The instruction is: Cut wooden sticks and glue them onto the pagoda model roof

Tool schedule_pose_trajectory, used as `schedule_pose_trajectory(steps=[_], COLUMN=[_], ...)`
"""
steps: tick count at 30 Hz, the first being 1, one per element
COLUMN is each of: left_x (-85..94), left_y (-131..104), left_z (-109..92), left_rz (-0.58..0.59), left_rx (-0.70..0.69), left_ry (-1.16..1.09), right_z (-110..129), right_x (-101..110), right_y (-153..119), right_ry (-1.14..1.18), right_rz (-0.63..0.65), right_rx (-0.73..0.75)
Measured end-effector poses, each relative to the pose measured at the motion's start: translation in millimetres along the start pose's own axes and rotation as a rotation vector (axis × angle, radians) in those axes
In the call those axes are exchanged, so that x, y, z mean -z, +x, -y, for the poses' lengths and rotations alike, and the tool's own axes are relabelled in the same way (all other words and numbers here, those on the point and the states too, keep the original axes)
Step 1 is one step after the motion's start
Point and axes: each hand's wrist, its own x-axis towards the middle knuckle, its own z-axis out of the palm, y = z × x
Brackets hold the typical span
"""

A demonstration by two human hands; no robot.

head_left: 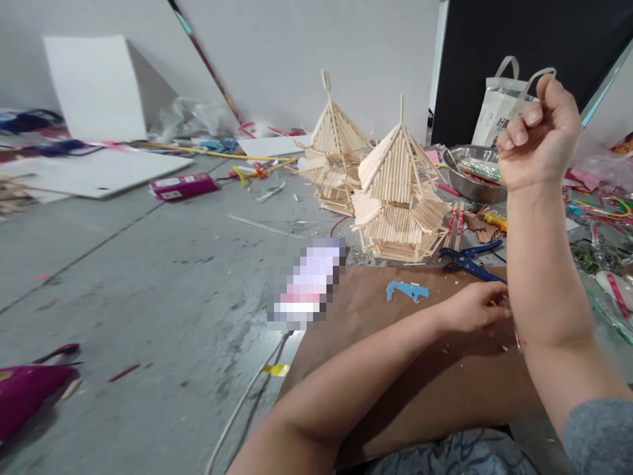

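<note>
My left hand (477, 309) is low over the brown board (366, 349), fingers curled, the tips partly hidden by my right forearm. What it holds, if anything, I cannot make out; a thin red-and-white piece (517, 340) shows just below it. My right hand (541, 135) is raised at the upper right, fingers bent in toward the palm, with nothing visible in them. Blue-handled cutters (467, 260) lie beyond my left hand. Two pagoda models built from thin wooden sticks stand behind the board, a front one (395, 178) and a rear one (336, 145).
A phone (311, 277), its screen blurred, lies left of the models with a white cable (237, 412). A purple tool (30, 396) and a purple package (182, 187) rest on the grey floor. Behind my right arm are a metal bowl (475, 188) and a bag (494, 109).
</note>
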Motion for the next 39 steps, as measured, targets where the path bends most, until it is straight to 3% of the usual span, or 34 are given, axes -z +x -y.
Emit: schedule_pose_trajectory(steps=[3, 6, 10, 12, 14, 17, 20, 25, 28, 34, 39], left_x=[-0.1, 4.2, 9.3, 6.7, 1.0, -7.9, -11.3, -11.8, -13.2, -7.6, 9.0], left_y=[-1.4, -3.8, -6.8, -8.3, -9.8, -11.6, -12.0, -12.5, -14.9, -19.4, -26.4], left_z=[-3.1, -8.9, -15.2, -17.7, -20.2, -23.1, -22.5, -21.5, -26.2, -38.2, -51.7], left_rz=[-0.020, -0.002, 0.199, 0.352, 0.475, 0.545, 0.489, 0.391, 0.412, 0.386, 0.124], left_rx=[0.074, 0.051, 0.070, 0.095, 0.066, -0.139, -0.298, -0.208, -0.198, -0.157, -0.227], left_ry=[0.078, 0.275, 0.492, 0.486, 0.441, 0.431, 0.588, 0.844, 0.880, 0.935, 0.840], right_z=[-3.1, -2.6, -1.3, -5.6, -15.7, -40.3, -69.4, -109.5, -124.2, -133.8, -131.8], right_x=[1.2, 0.5, 4.2, 12.2, 25.1, 49.9, 72.6, 89.6, 90.4, 85.8, 87.3], right_y=[2.6, 4.6, 4.0, -0.2, -8.2, -26.2, -48.2, -78.7, -87.1, -91.9, -92.5], right_ry=[0.026, -0.034, -0.312, -0.485, -0.698, -1.074, -1.476, -1.956, -2.050, -2.005, -1.878], right_rz=[0.019, 0.056, 0.143, 0.268, 0.455, 0.737, 1.040, 1.312, 1.331, 1.363, 1.330], right_rx=[0.018, 0.049, 0.147, 0.173, 0.099, -0.095, -0.143, -0.010, 0.016, 0.047, 0.047])
